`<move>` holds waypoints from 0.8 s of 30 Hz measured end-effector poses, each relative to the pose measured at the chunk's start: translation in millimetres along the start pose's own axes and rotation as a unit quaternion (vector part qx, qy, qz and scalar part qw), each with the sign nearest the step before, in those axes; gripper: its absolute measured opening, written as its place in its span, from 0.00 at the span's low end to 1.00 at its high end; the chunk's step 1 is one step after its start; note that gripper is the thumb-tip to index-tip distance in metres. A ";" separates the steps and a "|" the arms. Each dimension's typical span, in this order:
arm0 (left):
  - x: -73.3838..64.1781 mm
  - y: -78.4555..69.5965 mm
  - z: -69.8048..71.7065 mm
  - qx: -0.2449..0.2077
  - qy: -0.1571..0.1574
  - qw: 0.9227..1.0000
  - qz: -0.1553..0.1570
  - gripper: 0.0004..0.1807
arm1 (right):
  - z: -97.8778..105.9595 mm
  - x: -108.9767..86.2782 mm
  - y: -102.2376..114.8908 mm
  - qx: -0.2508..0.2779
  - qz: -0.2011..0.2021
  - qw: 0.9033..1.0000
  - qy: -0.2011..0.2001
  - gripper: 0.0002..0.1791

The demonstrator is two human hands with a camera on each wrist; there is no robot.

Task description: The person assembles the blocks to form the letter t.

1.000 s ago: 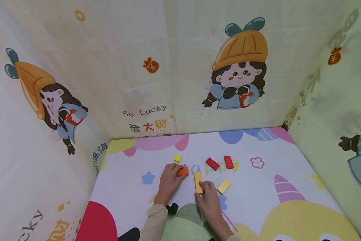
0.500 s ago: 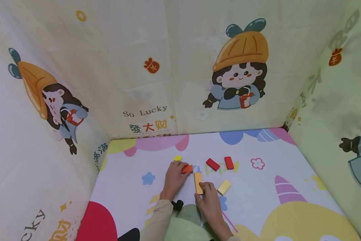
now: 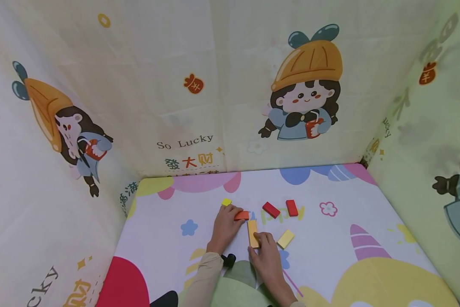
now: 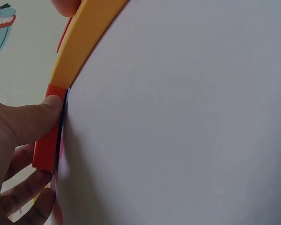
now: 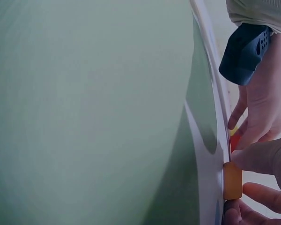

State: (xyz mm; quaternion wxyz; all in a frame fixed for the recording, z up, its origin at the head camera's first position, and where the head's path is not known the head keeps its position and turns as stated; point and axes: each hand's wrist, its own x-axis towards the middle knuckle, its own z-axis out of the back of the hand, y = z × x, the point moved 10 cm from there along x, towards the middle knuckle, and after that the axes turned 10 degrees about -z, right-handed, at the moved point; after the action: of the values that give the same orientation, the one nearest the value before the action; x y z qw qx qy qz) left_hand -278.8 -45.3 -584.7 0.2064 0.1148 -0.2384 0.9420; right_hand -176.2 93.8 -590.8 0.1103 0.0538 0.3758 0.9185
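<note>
My left hand (image 3: 225, 228) grips an orange-red block (image 3: 243, 215) between thumb and fingers on the tabletop. With thumb and fingers, my right hand (image 3: 266, 253) holds a longer light-orange block (image 3: 251, 229), which points away from me. In the left wrist view the thumb lies on the orange-red block (image 4: 47, 147), whose end appears to meet the end of the light-orange block (image 4: 84, 42). The right wrist view shows the near end of the light-orange block (image 5: 232, 182) between the right thumb and fingers.
A small yellow block (image 3: 226, 201) lies just beyond the left hand. Two red blocks (image 3: 271, 209) lie farther right, and a pale yellow block (image 3: 285, 238) sits right of the right hand. Printed cloth walls (image 3: 237, 106) surround the patterned tabletop (image 3: 310, 247).
My left hand has slid the orange-red block to the right and slightly away, up to the far end of the light-orange block. My right hand has stayed in place.
</note>
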 end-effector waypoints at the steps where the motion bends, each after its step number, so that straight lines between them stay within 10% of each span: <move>1: 0.0 -0.6 -0.3 -0.004 0.000 1.000 0.000 0.18 | -0.2 -0.1 -0.4 -0.001 0.001 1.000 -0.001 0.23; 24: -2.6 -8.1 -2.8 -0.018 0.008 1.000 -0.012 0.19 | 0.1 1.2 -0.8 0.000 0.005 1.000 -0.009 0.24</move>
State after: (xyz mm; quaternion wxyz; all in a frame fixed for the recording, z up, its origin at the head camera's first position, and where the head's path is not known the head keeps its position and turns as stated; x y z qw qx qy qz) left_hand -273.3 -38.3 -584.7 0.2220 0.1066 -0.2525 0.9357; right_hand -177.2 94.8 -591.4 0.1089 0.0637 0.3748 0.9185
